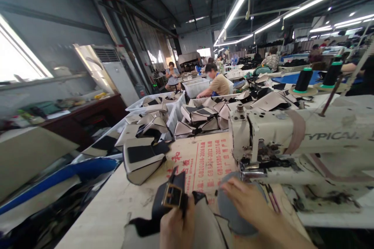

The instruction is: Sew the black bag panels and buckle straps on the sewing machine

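My left hand (178,221) is closed around the edge of a beige and black bag piece (204,221), at its black strap with a gold-rimmed buckle (172,195). The piece lies low in the view, and its bottom runs out of the frame. My right hand (248,202), slightly blurred, reaches over a grey rounded pad (233,214) beside the sewing machine (263,136); its fingers are stretched out and seem to rest on the pad. A finished-looking beige and black bag piece (143,159) sits farther off on the wooden board (108,210).
White bins (175,114) full of beige and black pieces stand beyond the board. A blue-rimmed container (87,167) is at the left. Slim tools (273,198) lie beneath the machine's arm. Black thread cones (304,80) stand behind it. A co-worker (219,83) bends over the bins.
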Action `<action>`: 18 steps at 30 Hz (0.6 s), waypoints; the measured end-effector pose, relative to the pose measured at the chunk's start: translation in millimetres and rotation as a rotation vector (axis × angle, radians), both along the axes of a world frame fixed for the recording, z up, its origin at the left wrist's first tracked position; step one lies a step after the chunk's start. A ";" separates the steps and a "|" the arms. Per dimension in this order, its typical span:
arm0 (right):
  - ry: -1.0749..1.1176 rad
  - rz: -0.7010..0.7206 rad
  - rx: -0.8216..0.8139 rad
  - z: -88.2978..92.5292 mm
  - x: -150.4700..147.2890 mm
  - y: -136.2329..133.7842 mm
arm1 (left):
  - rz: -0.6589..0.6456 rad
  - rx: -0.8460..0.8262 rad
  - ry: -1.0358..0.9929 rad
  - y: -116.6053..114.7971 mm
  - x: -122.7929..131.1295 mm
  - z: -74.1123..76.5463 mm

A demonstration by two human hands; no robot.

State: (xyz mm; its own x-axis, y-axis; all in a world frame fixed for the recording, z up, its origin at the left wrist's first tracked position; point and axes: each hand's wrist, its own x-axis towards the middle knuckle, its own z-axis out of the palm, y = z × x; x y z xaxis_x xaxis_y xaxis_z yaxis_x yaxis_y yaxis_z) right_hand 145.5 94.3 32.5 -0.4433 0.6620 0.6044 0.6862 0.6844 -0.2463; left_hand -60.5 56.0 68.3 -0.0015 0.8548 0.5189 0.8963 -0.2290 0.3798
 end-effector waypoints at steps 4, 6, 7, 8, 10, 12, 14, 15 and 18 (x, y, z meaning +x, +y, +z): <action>0.273 -0.119 0.160 10.2 27.4 22.9 | 0.009 -0.036 -0.037 44.6 47.2 53.8; 0.388 -0.249 0.213 11.6 30.3 29.5 | -0.005 -0.065 -0.001 69.3 63.1 69.8; 0.440 -0.328 0.221 11.5 27.9 31.9 | -0.014 -0.078 0.017 81.0 68.9 73.3; 0.487 -0.404 0.223 11.1 23.5 33.9 | -0.021 -0.091 0.033 91.4 73.1 74.0; 0.544 -0.513 0.219 9.8 12.1 35.3 | -0.045 -0.132 0.058 106.7 77.5 68.2; 0.555 -0.537 0.197 6.3 2.4 31.9 | -0.102 -0.193 0.062 112.0 76.6 55.9; 0.554 -0.495 0.145 -2.9 -0.5 22.6 | -0.164 -0.242 0.026 106.6 70.0 39.9; 0.542 -0.451 0.109 -10.2 1.3 15.9 | -0.188 -0.259 -0.006 100.3 64.6 30.7; 0.435 -0.281 -0.013 -35.3 16.5 -8.3 | -0.251 -0.339 -0.110 70.8 41.5 -1.0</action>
State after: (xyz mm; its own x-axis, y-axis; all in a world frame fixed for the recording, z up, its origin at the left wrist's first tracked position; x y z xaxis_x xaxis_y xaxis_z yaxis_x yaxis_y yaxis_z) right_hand 162.0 85.9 -2.8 0.0432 0.7278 0.6844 0.6753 0.4836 -0.5568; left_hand -19.0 126.9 67.3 0.1884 0.9578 0.2172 0.7788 -0.2804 0.5610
